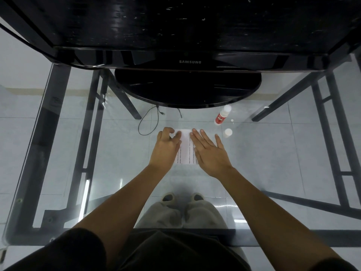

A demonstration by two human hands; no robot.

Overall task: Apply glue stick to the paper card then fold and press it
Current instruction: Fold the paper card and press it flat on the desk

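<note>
Right hand [210, 153] flat and open on card [185, 147]; left hand [166, 146] loosely curled, pressing edge. Uneven pressure risks misaligned fold or weak bond.

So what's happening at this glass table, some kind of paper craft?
A person seated at a glass table has both hands on a printed paper card. The right hand lies flat on it with fingers spread, while the left hand rests at its other side with fingers curled. A red and white glue stick stands off to the right, nobody touching it, with a small white cap nearby. A monitor sits behind.
</note>
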